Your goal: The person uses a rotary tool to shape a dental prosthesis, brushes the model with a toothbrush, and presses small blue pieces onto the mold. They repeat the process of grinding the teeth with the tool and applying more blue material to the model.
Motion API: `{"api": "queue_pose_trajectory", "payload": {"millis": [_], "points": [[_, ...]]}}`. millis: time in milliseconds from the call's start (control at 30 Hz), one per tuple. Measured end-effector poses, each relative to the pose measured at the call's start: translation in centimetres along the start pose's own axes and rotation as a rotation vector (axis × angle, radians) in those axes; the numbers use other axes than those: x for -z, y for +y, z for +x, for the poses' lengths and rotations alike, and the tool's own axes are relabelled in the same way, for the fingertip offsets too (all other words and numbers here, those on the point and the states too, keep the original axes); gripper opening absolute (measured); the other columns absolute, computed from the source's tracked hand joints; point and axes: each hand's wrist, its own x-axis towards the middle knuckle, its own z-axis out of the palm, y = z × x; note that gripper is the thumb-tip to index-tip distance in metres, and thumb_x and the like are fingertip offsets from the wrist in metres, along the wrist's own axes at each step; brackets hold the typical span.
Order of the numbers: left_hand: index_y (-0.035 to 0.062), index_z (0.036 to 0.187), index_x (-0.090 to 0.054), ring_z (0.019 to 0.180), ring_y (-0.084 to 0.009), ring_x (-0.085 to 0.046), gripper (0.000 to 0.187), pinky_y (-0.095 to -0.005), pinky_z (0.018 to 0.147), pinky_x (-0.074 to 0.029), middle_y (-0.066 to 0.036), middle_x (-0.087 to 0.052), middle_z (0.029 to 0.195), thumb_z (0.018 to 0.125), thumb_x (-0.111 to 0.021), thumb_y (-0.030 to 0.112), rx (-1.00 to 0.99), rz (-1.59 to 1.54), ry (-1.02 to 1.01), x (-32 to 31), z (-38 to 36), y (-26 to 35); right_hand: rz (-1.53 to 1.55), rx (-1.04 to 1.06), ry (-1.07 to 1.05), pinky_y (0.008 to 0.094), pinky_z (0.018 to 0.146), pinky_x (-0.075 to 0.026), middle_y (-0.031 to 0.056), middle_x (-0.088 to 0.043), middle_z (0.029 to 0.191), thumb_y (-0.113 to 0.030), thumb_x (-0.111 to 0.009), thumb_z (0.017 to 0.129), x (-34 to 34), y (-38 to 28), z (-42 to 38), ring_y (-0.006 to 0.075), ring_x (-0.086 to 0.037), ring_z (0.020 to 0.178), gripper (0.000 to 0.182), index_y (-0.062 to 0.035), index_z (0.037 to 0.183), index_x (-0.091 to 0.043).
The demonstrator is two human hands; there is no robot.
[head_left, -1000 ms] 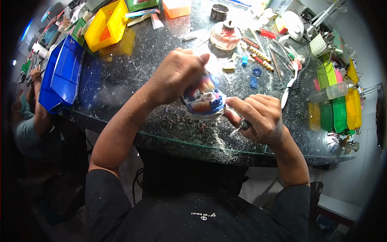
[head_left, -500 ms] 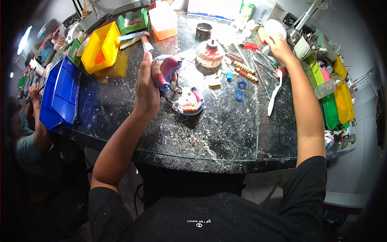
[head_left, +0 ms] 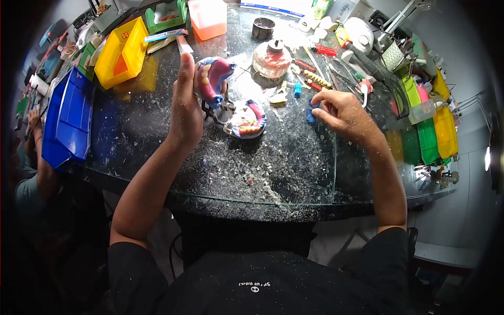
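Observation:
My left hand [head_left: 186, 107] is wrapped round the upper part of a hinged dental model [head_left: 212, 81], which carries pink wax, blue edges and teeth. The lower part [head_left: 248, 123] of the model rests on the dusty black bench, joined by a metal hinge. My right hand [head_left: 341, 115], fingers curled and thumb near the index finger, hovers at a blue piece [head_left: 310, 113]. Whether the fingers touch or grip it is hidden. A smaller bright blue piece [head_left: 297, 90] lies just beyond. Behind the model stands a round glass burner [head_left: 272, 59].
Blue [head_left: 71, 118] and yellow [head_left: 121, 55] bins stand on the left, with a pink container [head_left: 208, 20] at the back. Hand tools [head_left: 320, 79] and more bins [head_left: 443, 131] are on the right. A co-worker's arm [head_left: 39, 136] shows at far left.
My right hand has come back from the white round object at the upper right to the blue piece. My left hand still holds the model. The view has shifted slightly.

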Motion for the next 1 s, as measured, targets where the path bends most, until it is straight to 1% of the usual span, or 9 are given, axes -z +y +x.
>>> {"api": "queue_pose_trajectory", "payload": {"millis": [167,367,467,500,600,633,667,767,1000], "points": [[-0.0001,0.112,-0.052,0.083,-0.0134,-0.056,0.047,-0.0286,0.081,-0.045,-0.007,-0.054,0.090,0.102,-0.031,0.040,-0.181,0.106,0.040,0.8,0.7,-2.0,0.043,-0.065,0.015,0.0310,0.061,-0.047,0.0109,-0.059,0.068,-0.011,-0.067,0.080,-1.4,0.9,0.0,0.0170,-0.057,0.061,0.015,0.0021,0.085,-0.061],[0.0002,0.101,-0.054,0.084,-0.0169,-0.052,0.035,-0.0304,0.084,-0.042,-0.007,-0.053,0.090,0.099,-0.032,0.028,-0.179,-0.050,0.011,-0.1,-0.5,-0.2,0.195,-0.108,0.112,0.0286,0.059,-0.047,0.0065,-0.060,0.070,-0.009,-0.064,0.084,-1.5,0.1,-0.6,0.0120,-0.057,0.062,0.012,0.0010,0.085,-0.058],[-0.0002,0.099,-0.055,0.086,-0.0175,-0.053,0.035,-0.0317,0.085,-0.043,-0.008,-0.055,0.092,0.098,-0.032,0.027,-0.290,0.187,-0.085,-0.1,-1.1,1.0,0.734,-0.117,0.136,0.0244,0.057,-0.047,0.0037,-0.059,0.072,-0.006,-0.061,0.087,-2.5,-1.3,-1.0,0.0086,-0.056,0.062,0.008,-0.0007,0.088,-0.056],[-0.0023,0.102,-0.058,0.088,-0.0185,-0.056,0.041,-0.0338,0.084,-0.045,-0.010,-0.057,0.089,0.096,-0.035,0.032,-0.407,0.272,-0.086,0.1,-0.7,0.7,0.745,-0.091,0.148,0.0214,0.056,-0.047,0.0029,-0.058,0.073,-0.004,-0.059,0.088,-2.8,-2.6,-1.1,0.0073,-0.055,0.061,0.007,-0.0019,0.091,-0.053],[-0.0050,0.105,-0.059,0.084,-0.0181,-0.060,0.050,-0.0335,0.077,-0.049,-0.010,-0.060,0.084,0.094,-0.037,0.039,-0.184,0.372,-0.140,-0.1,-0.7,2.4,0.883,-0.057,0.110,0.0222,0.057,-0.049,0.0041,-0.059,0.074,0.000,-0.055,0.087,-4.3,-5.2,-1.0,0.0080,-0.058,0.064,0.007,-0.0016,0.094,-0.055],[-0.0071,0.110,-0.059,0.075,-0.0159,-0.062,0.062,-0.0301,0.069,-0.049,-0.009,-0.061,0.078,0.090,-0.048,0.051,-0.167,0.325,-0.098,-0.9,-0.9,2.4,0.859,-0.023,0.072,0.0224,0.060,-0.051,0.0050,-0.061,0.076,0.002,-0.052,0.086,-4.7,-5.2,-0.9,0.0084,-0.061,0.068,0.010,-0.0004,0.093,-0.058],[-0.0051,0.112,-0.059,0.077,-0.0134,-0.061,0.058,-0.0279,0.071,-0.048,-0.008,-0.062,0.081,0.091,-0.052,0.048,-0.158,0.390,-0.096,-1.0,-1.2,2.3,0.845,0.000,0.040,0.0224,0.063,-0.052,0.0063,-0.064,0.081,0.002,-0.050,0.085,-5.1,-5.4,-0.8,0.0090,-0.063,0.072,0.015,0.0016,0.094,-0.062],[0.0001,0.113,-0.062,0.077,-0.0065,-0.058,0.050,-0.0227,0.073,-0.046,-0.004,-0.066,0.081,0.090,-0.061,0.045,-0.170,0.649,-0.049,-0.6,-1.4,1.5,0.876,-0.052,0.060,0.0238,0.067,-0.052,0.0086,-0.066,0.089,0.001,-0.052,0.086,-6.4,-5.9,-0.7,0.0110,-0.064,0.077,0.019,0.0038,0.102,-0.063],[0.0020,0.106,-0.065,0.076,-0.0117,-0.059,0.050,-0.0265,0.071,-0.045,-0.008,-0.066,0.084,0.084,-0.064,0.047,-0.312,0.869,-0.104,-0.7,-1.5,1.9,1.088,-0.117,-0.053,0.0282,0.085,-0.048,0.0115,-0.058,0.119,-0.005,-0.059,0.086,-7.9,-7.2,-2.4,0.0139,-0.059,0.099,0.046,0.0038,0.130,-0.048]]}}
